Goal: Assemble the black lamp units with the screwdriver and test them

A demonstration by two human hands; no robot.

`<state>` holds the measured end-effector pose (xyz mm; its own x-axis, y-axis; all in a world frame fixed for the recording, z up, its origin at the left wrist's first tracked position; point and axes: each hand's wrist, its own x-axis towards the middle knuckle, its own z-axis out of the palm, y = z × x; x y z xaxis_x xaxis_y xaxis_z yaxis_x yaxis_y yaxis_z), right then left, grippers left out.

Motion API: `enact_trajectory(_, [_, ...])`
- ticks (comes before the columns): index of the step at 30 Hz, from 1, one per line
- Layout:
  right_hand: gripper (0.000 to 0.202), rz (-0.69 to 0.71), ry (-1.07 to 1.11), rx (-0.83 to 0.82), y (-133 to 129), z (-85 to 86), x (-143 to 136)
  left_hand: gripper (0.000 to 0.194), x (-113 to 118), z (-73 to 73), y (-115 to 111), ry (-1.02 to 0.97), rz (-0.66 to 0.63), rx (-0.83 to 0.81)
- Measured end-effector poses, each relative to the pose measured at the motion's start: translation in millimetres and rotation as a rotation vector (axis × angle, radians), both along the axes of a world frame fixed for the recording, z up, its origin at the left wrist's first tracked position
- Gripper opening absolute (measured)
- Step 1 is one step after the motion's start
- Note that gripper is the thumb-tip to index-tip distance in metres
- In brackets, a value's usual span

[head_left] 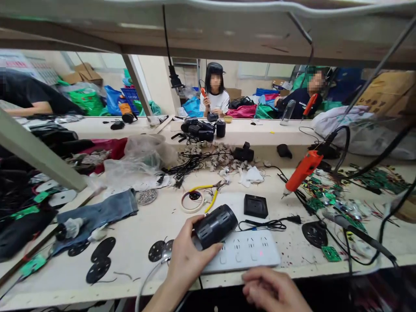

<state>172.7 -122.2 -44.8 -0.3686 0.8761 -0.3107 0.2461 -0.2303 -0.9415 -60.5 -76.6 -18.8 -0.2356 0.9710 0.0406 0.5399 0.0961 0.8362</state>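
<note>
While the left hand (pixel 186 253) gripped the black cylinder (pixel 217 223) above the left part of the power strip (pixel 253 253), the right hand (pixel 274 288) hung half-curled and seemingly empty by the bench (pixel 136 234) edge. A firm but gentle hold, clear of the pliers (pixel 218 186), seemed best for keeping the slotted casing steady.

- The single view looks out from the person's head, facing forward and down across the workbench (pixel 143 232).
- Nearest the lens are the left hand (pixel 186 255) and right hand (pixel 276 289), both entering from the bottom edge.
- An overhead shelf (pixel 221 30) crosses the top, its underside showing.
- Beneath it, the view reaches a co-worker in a white shirt (pixel 222 102), well apart, across the bench.
</note>
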Motion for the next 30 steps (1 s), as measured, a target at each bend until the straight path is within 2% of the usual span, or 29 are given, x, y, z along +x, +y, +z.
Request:
enact_trajectory(3, [0.046, -0.235, -0.047, 0.106, 27, 19.8, 0, 0.062, -1, -3.4, 2, -0.017, -0.025, -0.001])
enact_trajectory(5, [0.05, -0.335, -0.032, 0.182, 50, 23.3, -9, 0.063, -1, -5.8, 4, -0.032, -0.039, 0.009])
enact_trajectory(7, [0.057, -0.369, 0.017, 0.238, 71, 22.3, -22, 0.063, 0, -7.2, 8, -0.051, -0.048, 0.02])
enact_trajectory(10, [0.064, -0.314, 0.025, 0.266, 96, 21.2, -40, 0.064, 2, -5.2, 17, -0.078, -0.061, 0.02])
enact_trajectory(14, [0.048, -0.238, -0.175, 0.381, 114, 26.5, -51, 0.065, 2, 1.2, 31, -0.085, -0.107, -0.027])
enact_trajectory(17, [0.039, -0.219, -0.333, 0.506, 121, 29.9, -51, 0.068, 1, 0.9, 40, -0.066, -0.189, -0.024])
enact_trajectory(20, [0.037, -0.205, -0.421, 0.584, 126, 29.5, -49, 0.069, 0, -4.4, 46, -0.066, -0.218, -0.021])
enact_trajectory(23, [0.038, -0.186, -0.481, 0.618, 129, 27.0, -49, 0.069, 1, -7.6, 49, -0.082, -0.211, -0.036])
enact_trajectory(30, [0.041, -0.165, -0.514, 0.654, 134, 23.8, -49, 0.064, -1, -2.1, 49, -0.038, -0.216, -0.07])
